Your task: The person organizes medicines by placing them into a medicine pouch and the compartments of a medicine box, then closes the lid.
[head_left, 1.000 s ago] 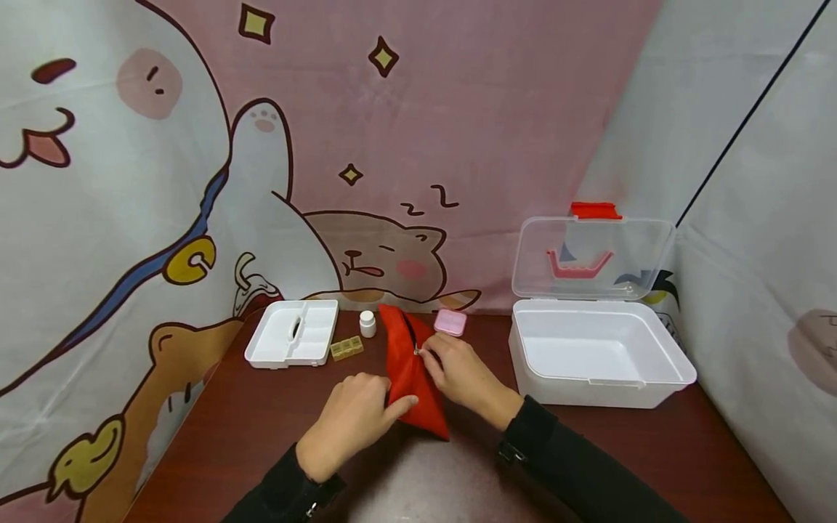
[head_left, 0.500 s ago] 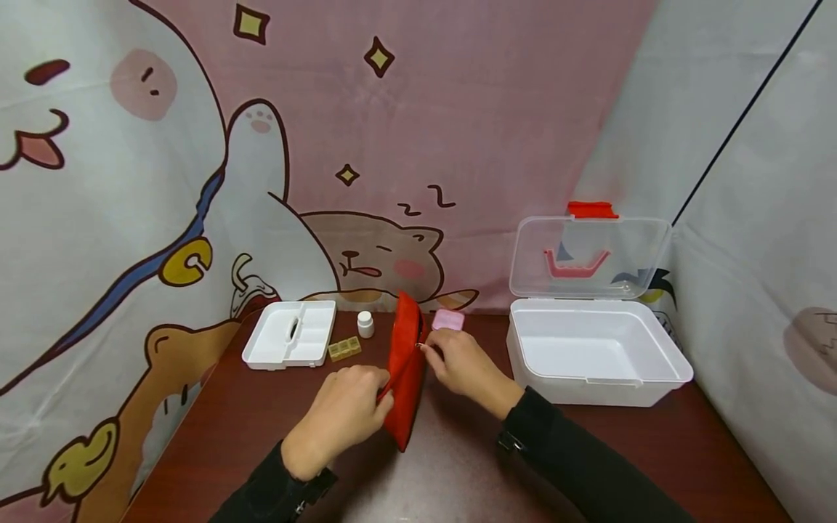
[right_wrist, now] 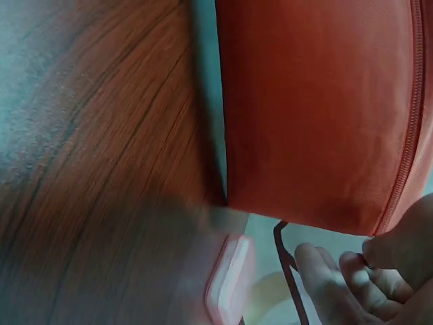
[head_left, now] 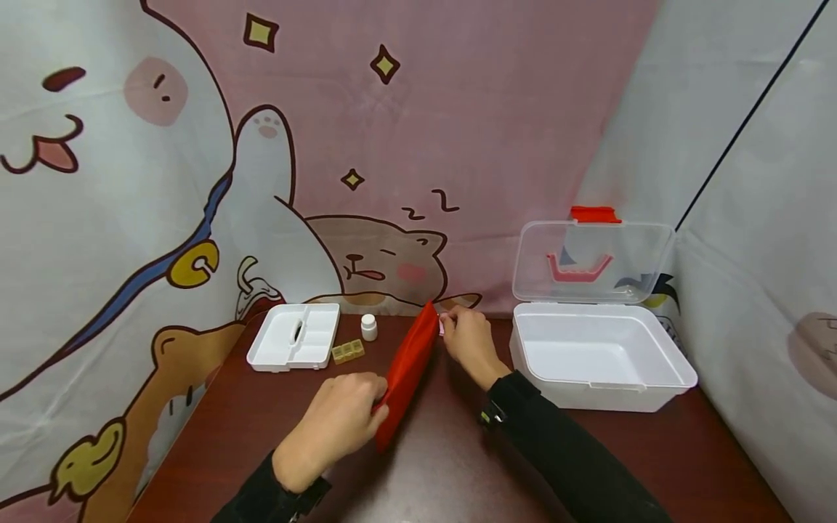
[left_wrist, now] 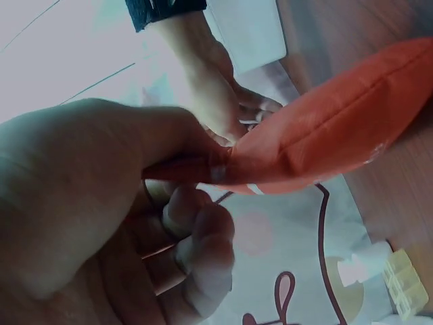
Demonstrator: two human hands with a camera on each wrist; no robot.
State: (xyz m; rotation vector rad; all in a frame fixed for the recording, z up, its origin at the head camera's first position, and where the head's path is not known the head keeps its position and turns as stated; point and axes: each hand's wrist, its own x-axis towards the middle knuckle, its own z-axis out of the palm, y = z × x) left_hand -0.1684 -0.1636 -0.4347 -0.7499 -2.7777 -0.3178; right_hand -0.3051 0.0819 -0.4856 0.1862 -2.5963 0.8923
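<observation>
A red zippered pouch [head_left: 413,374] is held on edge above the table, slanting away from me. With thumb and fingers my left hand [head_left: 336,421] pinches its near end, as the left wrist view [left_wrist: 183,159] also shows. My right hand [head_left: 469,341] is at the far end. In the right wrist view its thumb and fingers [right_wrist: 389,252] pinch at the end of the zipper [right_wrist: 409,128]; the pull itself is hidden by them. The zipper's teeth look joined along the visible stretch. A small pink case [right_wrist: 231,281] lies just beyond the right hand, mostly hidden in the head view.
Left of the pouch lie a white divided case [head_left: 297,338], a white bottle [head_left: 369,327] and a yellowish pill box [head_left: 348,351]. To the right stands a white box [head_left: 604,392] with its clear lid [head_left: 532,261] raised. A printed cloth [head_left: 510,145] hangs behind the table.
My right hand has moved away from me along the zipper to the pouch's far end. The pouch has been turned on edge and tilted, its far end now pointing right.
</observation>
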